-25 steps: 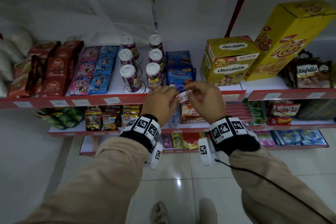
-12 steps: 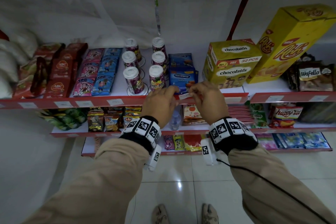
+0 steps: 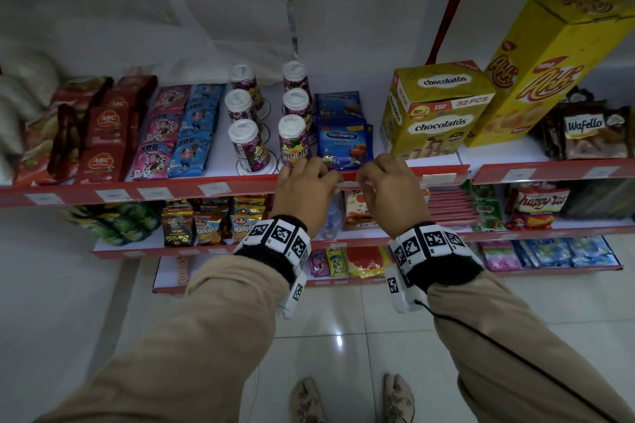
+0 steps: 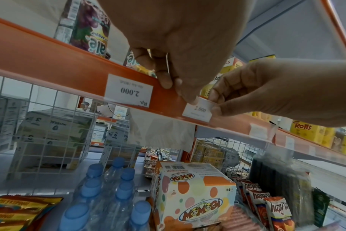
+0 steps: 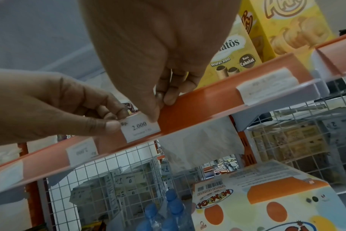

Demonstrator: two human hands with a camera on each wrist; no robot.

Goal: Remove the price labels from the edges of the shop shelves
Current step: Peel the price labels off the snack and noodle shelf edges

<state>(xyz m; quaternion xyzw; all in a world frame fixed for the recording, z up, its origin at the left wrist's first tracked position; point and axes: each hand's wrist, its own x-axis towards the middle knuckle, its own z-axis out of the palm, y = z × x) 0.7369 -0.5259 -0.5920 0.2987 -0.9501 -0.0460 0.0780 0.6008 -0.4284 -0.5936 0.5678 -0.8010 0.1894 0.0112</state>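
From the head view, our left hand (image 3: 302,192) and right hand (image 3: 391,192) sat close together at the red shelf edge (image 3: 213,184), the price label (image 3: 347,184) between them.

The left wrist view showed our left fingertips (image 4: 190,100) on the label's left end, in its clear strip (image 4: 237,125).

From the right wrist, our right thumb and fingers pinched its top corner. We judged it thin, light, easily creased paper, best taken by that edge.

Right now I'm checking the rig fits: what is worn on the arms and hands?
Both hands, left hand and right hand, are bare. Tan sleeves cover both arms. Each wrist wears a black band with white square-marker tags; a thin black cable runs along the right sleeve.
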